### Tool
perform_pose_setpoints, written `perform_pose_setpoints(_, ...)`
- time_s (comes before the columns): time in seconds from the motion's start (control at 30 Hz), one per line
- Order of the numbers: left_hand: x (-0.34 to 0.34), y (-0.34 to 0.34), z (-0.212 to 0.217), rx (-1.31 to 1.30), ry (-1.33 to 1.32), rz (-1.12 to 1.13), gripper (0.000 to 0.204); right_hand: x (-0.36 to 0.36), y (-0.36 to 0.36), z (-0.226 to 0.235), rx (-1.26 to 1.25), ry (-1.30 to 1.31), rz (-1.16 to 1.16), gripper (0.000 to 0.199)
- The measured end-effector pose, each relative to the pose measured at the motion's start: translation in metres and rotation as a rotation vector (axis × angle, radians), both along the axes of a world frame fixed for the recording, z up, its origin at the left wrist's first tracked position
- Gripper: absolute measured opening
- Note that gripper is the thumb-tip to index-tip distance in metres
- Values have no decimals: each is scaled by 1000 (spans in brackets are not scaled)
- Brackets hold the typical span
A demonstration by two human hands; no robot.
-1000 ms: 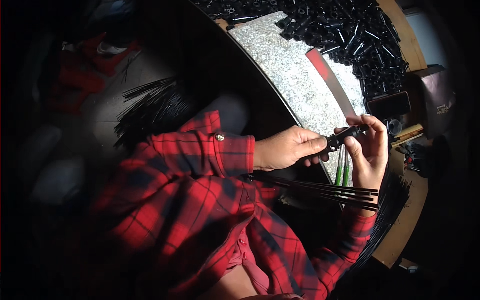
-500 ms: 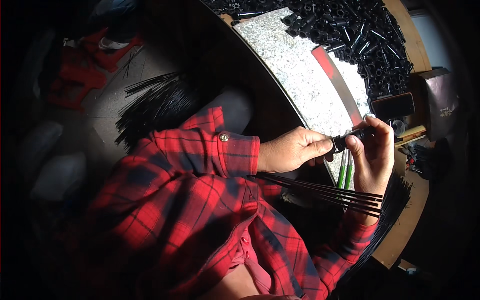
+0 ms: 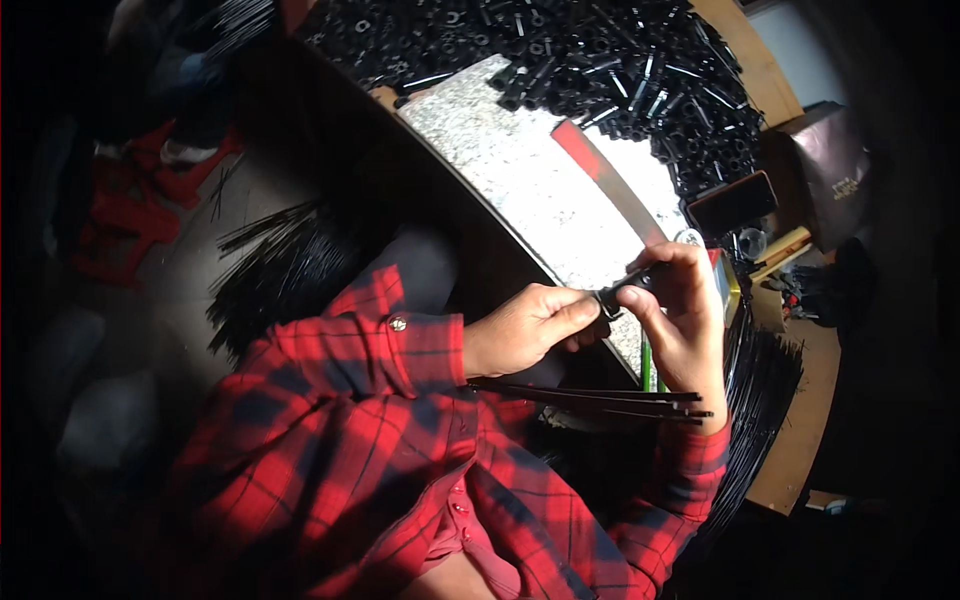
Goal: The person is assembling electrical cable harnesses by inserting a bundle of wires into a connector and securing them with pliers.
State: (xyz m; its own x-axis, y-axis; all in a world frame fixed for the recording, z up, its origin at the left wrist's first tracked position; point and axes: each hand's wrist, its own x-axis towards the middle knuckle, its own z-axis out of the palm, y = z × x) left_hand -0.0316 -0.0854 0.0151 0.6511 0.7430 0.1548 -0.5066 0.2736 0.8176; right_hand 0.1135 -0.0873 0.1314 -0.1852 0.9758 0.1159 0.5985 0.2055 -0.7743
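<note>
My left hand (image 3: 525,330) and my right hand (image 3: 680,320) meet over the edge of a speckled grey worktop (image 3: 520,180). Between their fingertips they pinch a small black plastic tube part (image 3: 630,283). A bundle of thin black rods (image 3: 590,400) lies across under my wrists, over my lap, and the frames do not show whether either hand grips it. Both arms wear red-and-black checked sleeves.
A big heap of small black tube parts (image 3: 600,60) covers the back of the worktop. A red-handled flat tool (image 3: 610,190) and a dark phone (image 3: 735,205) lie beside it. More black rods fan out on the floor (image 3: 290,270) and at my right (image 3: 765,390).
Both hands have stayed together on the black part and shifted only a little against the bench; the view has swung slightly, showing more of the heap.
</note>
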Motion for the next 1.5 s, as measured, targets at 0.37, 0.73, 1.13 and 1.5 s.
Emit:
perform_pose_setpoints(0.37,-1,2,6,-202,-72,-41,32,2,-4,-22,-144,437,-196,40)
perform_pose_setpoints(0.73,-1,2,-1,-190,-49,-23,34,10,-13,-35,-7,38,49,29)
perform_pose_setpoints(1.13,-11,13,0,-265,-80,-170,33,8,-14,-49,-66,263,13,25)
perform_pose_setpoints(1.5,-12,12,15,-288,-53,-77,40,-12,-33,-114,-206,839,-264,18)
